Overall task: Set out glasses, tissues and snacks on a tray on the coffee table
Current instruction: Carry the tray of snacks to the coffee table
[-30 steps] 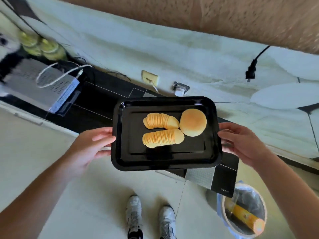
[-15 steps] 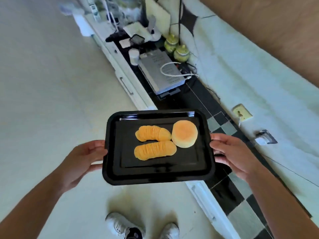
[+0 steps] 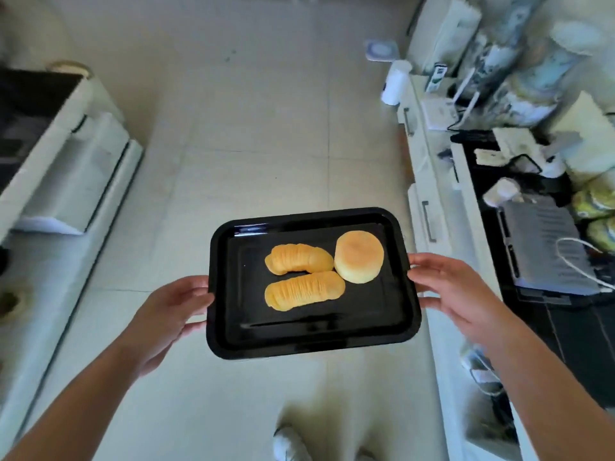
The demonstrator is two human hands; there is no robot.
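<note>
The left hand [image 3: 173, 314] has its grip on the left short edge of the black tray [image 3: 402, 304], thumb on the rim and fingers curled beneath it. The right hand [image 3: 456, 291] grasps the opposite short edge the same way, its thumb lying along the rim and its fingers tucked under. Held between the two grips, the tray hangs level in the air above the pale tiled floor [image 3: 259, 134], resting on no desk.

On the tray bed, well inside both grips, lie three snacks. A curved stack of ridged crisps [image 3: 298, 258] sits toward the far side; a second, straighter stack of crisps [image 3: 304, 289] lies just beside it on the near side. A round golden bun [image 3: 358, 256] stands at their right end, touching or nearly touching both stacks and nearest the right hand.

Below the tray, a white shoe [image 3: 291, 444] shows at the bottom edge. To the right runs a white cabinet [image 3: 429, 207] with a dark top that carries a grey perforated box [image 3: 545, 244] with a white cable [image 3: 582, 261] looped over it, and blurred clutter beyond. At the left stands a low white desk [image 3: 56, 181] with a dark top.
</note>
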